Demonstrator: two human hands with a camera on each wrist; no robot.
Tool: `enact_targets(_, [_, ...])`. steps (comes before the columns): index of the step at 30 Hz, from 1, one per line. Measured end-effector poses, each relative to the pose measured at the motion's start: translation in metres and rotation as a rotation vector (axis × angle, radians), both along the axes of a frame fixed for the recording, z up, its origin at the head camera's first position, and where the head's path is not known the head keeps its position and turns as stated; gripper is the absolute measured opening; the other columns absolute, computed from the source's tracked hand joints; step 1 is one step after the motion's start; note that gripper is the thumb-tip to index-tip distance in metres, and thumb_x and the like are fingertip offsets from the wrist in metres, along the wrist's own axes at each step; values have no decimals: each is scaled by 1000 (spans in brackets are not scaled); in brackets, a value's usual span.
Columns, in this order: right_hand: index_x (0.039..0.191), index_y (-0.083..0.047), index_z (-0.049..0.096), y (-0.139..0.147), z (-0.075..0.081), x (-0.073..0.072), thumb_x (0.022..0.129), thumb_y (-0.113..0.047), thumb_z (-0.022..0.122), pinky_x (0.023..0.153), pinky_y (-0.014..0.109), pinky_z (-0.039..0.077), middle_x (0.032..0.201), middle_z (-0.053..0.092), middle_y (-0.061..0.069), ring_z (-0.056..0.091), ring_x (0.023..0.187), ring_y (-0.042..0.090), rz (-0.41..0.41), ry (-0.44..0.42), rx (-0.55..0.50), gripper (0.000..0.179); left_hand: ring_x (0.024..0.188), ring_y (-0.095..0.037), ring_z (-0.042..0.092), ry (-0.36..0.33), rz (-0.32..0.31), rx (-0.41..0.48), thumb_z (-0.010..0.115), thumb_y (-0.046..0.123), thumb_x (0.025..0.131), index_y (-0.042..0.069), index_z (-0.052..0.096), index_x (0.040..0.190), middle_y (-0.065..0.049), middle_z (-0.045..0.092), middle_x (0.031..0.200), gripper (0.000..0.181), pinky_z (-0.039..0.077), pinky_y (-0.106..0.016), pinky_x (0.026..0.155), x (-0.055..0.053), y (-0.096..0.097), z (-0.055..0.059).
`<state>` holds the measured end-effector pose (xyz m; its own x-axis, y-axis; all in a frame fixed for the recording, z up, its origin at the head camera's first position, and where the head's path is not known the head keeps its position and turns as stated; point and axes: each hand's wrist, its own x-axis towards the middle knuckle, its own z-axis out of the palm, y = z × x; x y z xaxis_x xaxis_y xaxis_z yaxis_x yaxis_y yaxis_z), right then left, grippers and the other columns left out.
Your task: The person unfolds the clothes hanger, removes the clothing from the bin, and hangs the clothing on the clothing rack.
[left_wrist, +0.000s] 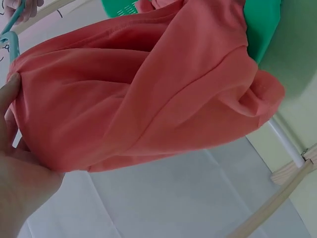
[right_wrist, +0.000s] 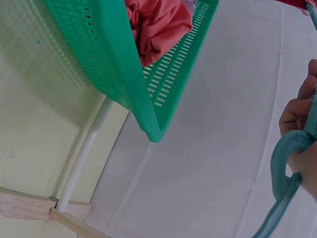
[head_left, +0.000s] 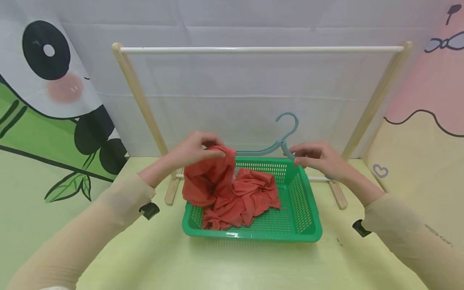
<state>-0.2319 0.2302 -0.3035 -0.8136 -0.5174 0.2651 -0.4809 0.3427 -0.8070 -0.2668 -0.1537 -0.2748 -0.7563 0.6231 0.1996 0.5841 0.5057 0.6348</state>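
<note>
A red garment point(head_left: 210, 177) hangs from my left hand point(head_left: 197, 151), which pinches its upper edge between thumb and fingers. The rest of the cloth lies crumpled in the green basket point(head_left: 311, 225). My right hand point(head_left: 320, 159) grips the right arm of a light blue clothes hanger point(head_left: 261, 152), its hook pointing up. The hanger's left arm reaches to the garment near my left fingers, and its end is hidden by the cloth. In the left wrist view the garment point(left_wrist: 124, 94) spreads out from the thumb. The right wrist view shows the hanger point(right_wrist: 282, 168) against the right palm.
Behind the basket stands a rack with a white top rail point(head_left: 261, 50) and wooden side posts point(head_left: 139, 96). Its feet point(head_left: 338, 195) rest on the pale yellow-green table point(head_left: 253, 266). A whitish cloth backdrop point(head_left: 253, 80) and printed panels surround it.
</note>
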Motion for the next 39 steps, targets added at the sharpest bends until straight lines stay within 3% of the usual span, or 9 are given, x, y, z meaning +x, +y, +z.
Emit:
enact_targets(11, [126,-5,66,-17,1,2,95,-12,64,78,23,55,100,71,0,67,84,7,-44,-21,73,32,88,-12,66,19,5,-32,76,24,88,15,77,103,0,75,99,17,53,-31,82,3,17,-2])
enact_targets(16, [127,-6,66,-28,-2,2,94,-10,64,76,24,56,102,71,7,67,84,8,-28,-20,81,33,88,-10,67,-16,-12,-32,73,26,90,18,77,105,2,76,100,17,54,-29,81,5,35,-6])
enact_targets(22, [130,-10,65,-37,-4,0,95,-15,65,80,25,55,108,71,10,67,89,7,-37,-56,105,36,96,-14,68,-66,-42,36,70,23,93,14,74,110,-2,75,106,20,55,-31,85,6,46,-9])
enact_targets(26, [129,-9,64,-34,-4,1,95,-14,64,80,26,55,106,71,11,67,87,8,-34,-55,95,35,107,-16,68,-49,-59,12,72,23,91,14,72,117,-3,73,114,27,55,-35,95,5,38,-2])
enact_targets(29, [129,-8,65,-30,-4,1,95,-14,64,80,26,56,103,71,4,67,86,8,-29,-50,88,34,107,-15,67,-25,-70,-29,73,24,90,16,72,116,0,73,114,27,53,-38,99,3,26,2])
enact_targets(35, [128,-5,65,-22,-6,0,95,-11,62,79,26,57,97,71,-11,69,84,7,-18,-35,68,33,99,-14,70,-5,-87,-55,72,20,91,15,73,112,-1,74,108,22,57,-38,92,-3,4,-3])
enact_targets(39, [128,-4,65,-21,-7,-1,96,-10,62,78,25,57,95,71,-13,69,84,6,-16,-29,62,33,90,-12,69,-3,-59,-38,72,22,91,15,74,108,-2,75,101,18,58,-35,83,-1,2,-11])
